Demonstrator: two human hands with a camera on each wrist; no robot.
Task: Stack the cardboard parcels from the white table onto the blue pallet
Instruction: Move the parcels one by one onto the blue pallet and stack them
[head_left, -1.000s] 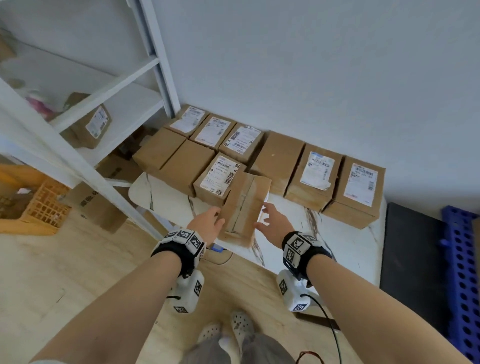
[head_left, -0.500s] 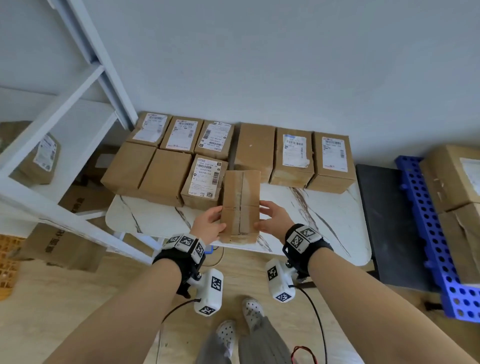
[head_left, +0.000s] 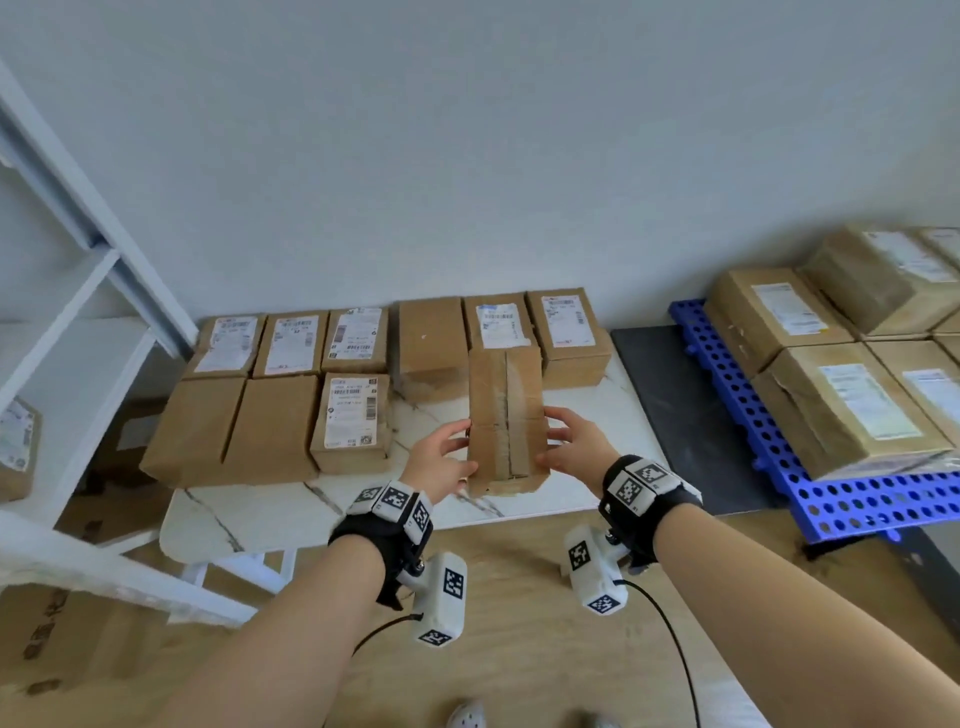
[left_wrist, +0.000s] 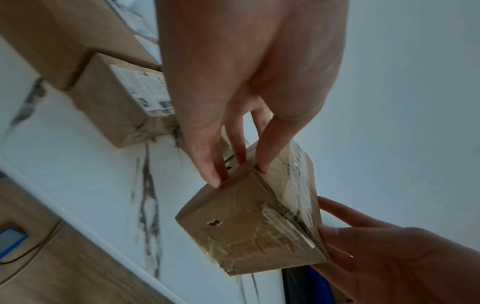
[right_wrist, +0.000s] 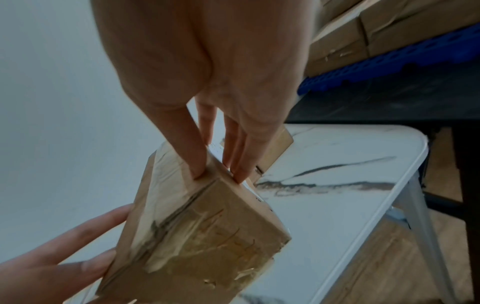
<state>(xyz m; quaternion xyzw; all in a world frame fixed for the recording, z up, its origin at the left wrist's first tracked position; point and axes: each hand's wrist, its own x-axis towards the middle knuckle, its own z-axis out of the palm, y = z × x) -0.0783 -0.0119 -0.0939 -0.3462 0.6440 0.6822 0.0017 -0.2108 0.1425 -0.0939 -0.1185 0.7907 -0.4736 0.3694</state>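
A plain taped cardboard parcel (head_left: 506, 415) hangs lifted above the front of the white marble-patterned table (head_left: 363, 499). My left hand (head_left: 457, 452) grips its left edge and my right hand (head_left: 556, 441) its right edge, thumbs on top. In the left wrist view the left fingers (left_wrist: 215, 174) pinch the parcel (left_wrist: 249, 226) near its corner. The right wrist view has the right fingers (right_wrist: 197, 168) pinching the same parcel (right_wrist: 202, 236). Several more parcels (head_left: 291, 343) lie in rows at the table's back. At the right, the blue pallet (head_left: 748, 415) carries several larger parcels (head_left: 841, 410).
A dark low surface (head_left: 675, 405) lies between table and pallet. A white shelf frame (head_left: 104, 291) stands at the left with cardboard boxes (head_left: 62, 639) under it. Wooden floor (head_left: 519, 623) runs beneath my arms, where wrist-camera cables hang.
Both hands closed on the plain parcel, raised it off the table and carried it to the right. My view swung right, so the blue pallet and its parcels came into sight.
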